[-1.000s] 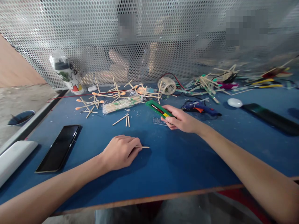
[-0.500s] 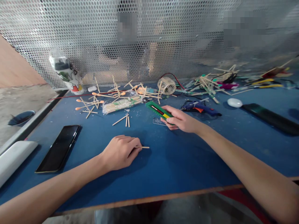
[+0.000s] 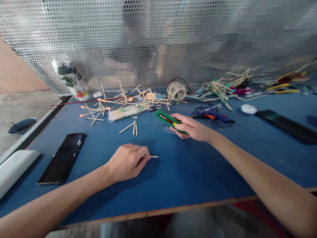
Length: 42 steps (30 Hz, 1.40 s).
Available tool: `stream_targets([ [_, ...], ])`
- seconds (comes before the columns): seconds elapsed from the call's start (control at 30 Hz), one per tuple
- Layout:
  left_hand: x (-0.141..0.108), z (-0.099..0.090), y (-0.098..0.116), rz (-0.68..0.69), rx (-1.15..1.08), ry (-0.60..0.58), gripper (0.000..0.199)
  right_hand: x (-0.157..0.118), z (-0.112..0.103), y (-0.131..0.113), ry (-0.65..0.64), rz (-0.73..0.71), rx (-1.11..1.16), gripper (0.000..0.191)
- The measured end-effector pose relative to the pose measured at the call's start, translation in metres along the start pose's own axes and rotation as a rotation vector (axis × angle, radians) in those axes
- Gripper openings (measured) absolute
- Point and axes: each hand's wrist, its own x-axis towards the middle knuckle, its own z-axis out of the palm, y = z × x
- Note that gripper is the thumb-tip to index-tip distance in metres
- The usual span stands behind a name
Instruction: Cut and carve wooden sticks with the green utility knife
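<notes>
My left hand (image 3: 130,161) rests on the blue tabletop with its fingers closed around a thin wooden stick (image 3: 154,156), whose end sticks out to the right past the fingertips. Above and to the right, my right hand (image 3: 189,127) grips a green utility knife (image 3: 166,119) that points up and to the left. Whether its blade is out I cannot tell. Beyond my left hand lie several short cut sticks (image 3: 134,127). A clear plastic packet of sticks (image 3: 128,111) lies just past the knife's tip.
A black phone (image 3: 61,158) and a white case (image 3: 15,168) lie at the left. Behind are joined stick frames (image 3: 97,112), a tape roll (image 3: 176,91) and a bottle (image 3: 74,81) before a perforated metal screen (image 3: 99,39). A blue glue gun (image 3: 214,115) lies right of my right hand.
The utility knife in my right hand has shifted slightly to the left, its front end moving a little. My left hand and its stick stay in the same place.
</notes>
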Motion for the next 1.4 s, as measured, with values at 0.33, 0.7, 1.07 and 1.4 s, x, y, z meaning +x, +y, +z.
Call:
stream_targets([
  [0.33,-0.002,0.002,-0.002,0.003,-0.004,0.011,0.010,0.000,-0.001,0.001,0.024,-0.004,-0.079,0.040],
  [0.7,-0.002,0.000,0.000,0.017,-0.016,0.019,0.012,0.004,0.001,0.001,0.118,-0.067,-0.157,0.038],
  [1.07,-0.001,0.001,-0.002,0.028,-0.012,0.026,0.014,0.008,0.000,-0.001,0.178,-0.117,-0.167,0.029],
  [1.4,-0.001,0.001,-0.001,0.022,-0.009,0.022,0.013,0.008,0.009,0.002,0.173,-0.040,-0.149,0.037],
])
